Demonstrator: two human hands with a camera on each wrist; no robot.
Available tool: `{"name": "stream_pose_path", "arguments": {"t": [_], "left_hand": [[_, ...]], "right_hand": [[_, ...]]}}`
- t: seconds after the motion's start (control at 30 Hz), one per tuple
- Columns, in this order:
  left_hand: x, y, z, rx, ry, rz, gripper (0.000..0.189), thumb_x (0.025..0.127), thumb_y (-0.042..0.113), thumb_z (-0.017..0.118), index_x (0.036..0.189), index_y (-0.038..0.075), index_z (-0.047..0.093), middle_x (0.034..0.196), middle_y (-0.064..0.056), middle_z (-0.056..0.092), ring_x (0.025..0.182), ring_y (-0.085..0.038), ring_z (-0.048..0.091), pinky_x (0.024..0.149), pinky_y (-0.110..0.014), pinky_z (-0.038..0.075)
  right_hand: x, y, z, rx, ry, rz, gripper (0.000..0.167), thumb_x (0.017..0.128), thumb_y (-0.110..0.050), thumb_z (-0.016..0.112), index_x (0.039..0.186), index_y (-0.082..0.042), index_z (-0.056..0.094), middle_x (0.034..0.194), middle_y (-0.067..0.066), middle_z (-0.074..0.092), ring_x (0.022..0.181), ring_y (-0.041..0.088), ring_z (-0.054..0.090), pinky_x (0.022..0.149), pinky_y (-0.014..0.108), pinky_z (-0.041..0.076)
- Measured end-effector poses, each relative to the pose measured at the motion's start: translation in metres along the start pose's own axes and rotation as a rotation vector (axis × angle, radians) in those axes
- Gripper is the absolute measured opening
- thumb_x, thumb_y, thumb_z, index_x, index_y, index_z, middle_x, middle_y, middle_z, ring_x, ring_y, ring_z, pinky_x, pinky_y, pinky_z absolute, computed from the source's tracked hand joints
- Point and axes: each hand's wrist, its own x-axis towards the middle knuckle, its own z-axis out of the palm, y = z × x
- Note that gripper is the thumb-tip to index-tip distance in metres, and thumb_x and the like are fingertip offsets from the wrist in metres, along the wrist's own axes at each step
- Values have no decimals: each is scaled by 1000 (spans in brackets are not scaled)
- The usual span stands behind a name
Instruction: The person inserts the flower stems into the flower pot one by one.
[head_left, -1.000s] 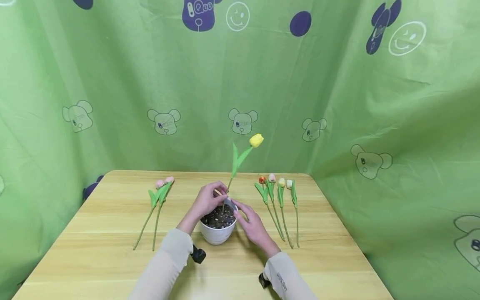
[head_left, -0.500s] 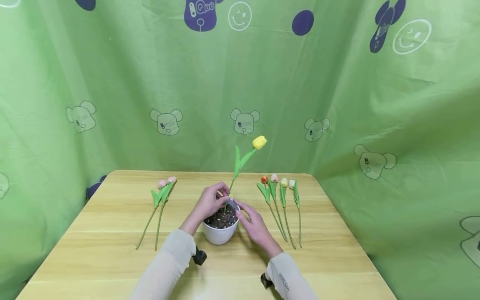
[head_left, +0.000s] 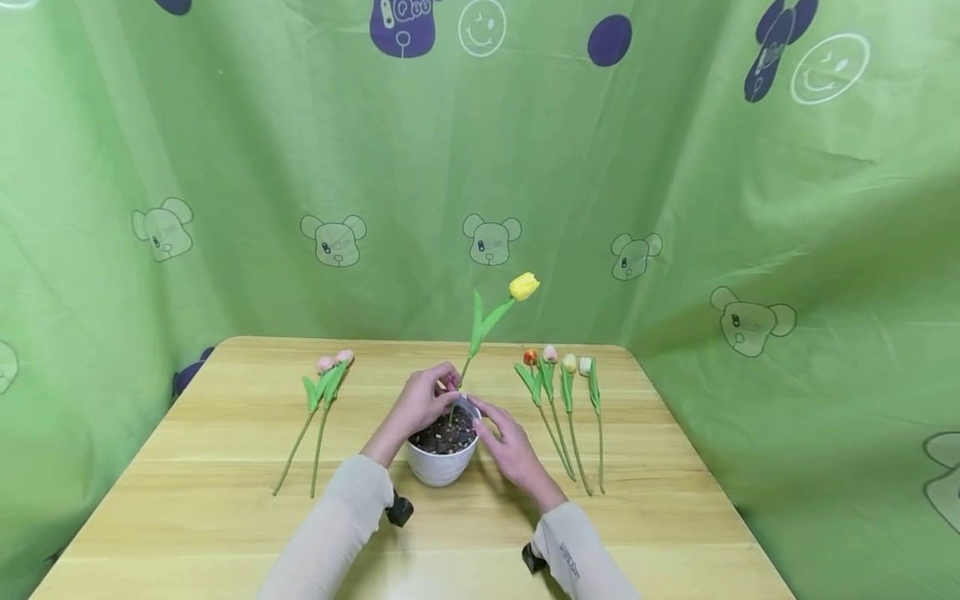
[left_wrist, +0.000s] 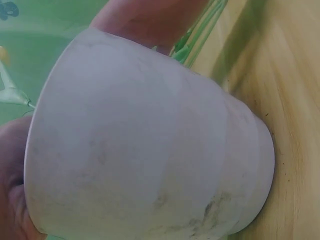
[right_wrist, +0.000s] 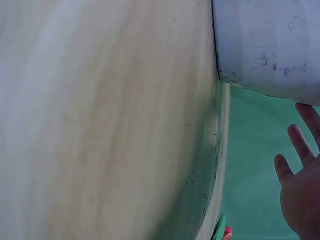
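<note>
In the head view a white plant pot [head_left: 439, 468] filled with dark soil [head_left: 442, 437] stands upright on the table. My left hand [head_left: 424, 402] reaches over its left side and pinches the stem of a yellow tulip [head_left: 524, 286] between thumb and fingers. The tulip leans to the right, its lower stem end in the soil. My right hand [head_left: 512, 446] lies against the pot's right side, fingertips at the rim. The right wrist view shows straight, spread fingers [right_wrist: 300, 145] there, one touching the pot's wall. Up close, the left wrist view shows the ridged pot wall [left_wrist: 135, 135].
Two pink tulips [head_left: 327, 385] lie left of the pot on the wooden table [head_left: 187, 467]. To the right lie a red tulip [head_left: 531, 357], a pale pink tulip [head_left: 550, 354], a cream tulip [head_left: 569, 364] and a white tulip [head_left: 586, 367]. A green curtain [head_left: 405, 150] hangs behind.
The yellow tulip has dipped slightly and leans a little more to the right. Both hands keep nearly the same place at the pot. The head view has shifted slightly.
</note>
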Motion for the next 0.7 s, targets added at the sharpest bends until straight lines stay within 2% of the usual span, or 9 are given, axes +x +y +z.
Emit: {"name": "stream_pose_path", "arguments": {"t": [0.37,0.57,0.7], "left_hand": [[3,0,1,28,11,3,12,93,5,74,102,5,66,92,-7,72,69,-13,66,60,-21,59],[2,-1,2,22,25,-19,12,94,7,74,103,5,68,92,-8,73,71,-15,69,60,-20,60],[1,-1,3,27,42,-33,14,94,9,75,106,5,69,93,-7,74,74,-16,71,65,-23,62]], "right_hand": [[2,0,-2,13,2,2,47,108,-38,52,154,-27,50,150,11,57,140,37,52,117,69,38],[1,0,-1,10,3,17,47,108,-38,53,154,-28,50,150,11,57,140,36,52,118,68,37],[1,-1,0,15,1,35,46,108,-40,53,153,-31,51,150,9,57,140,34,51,120,67,36]]}}
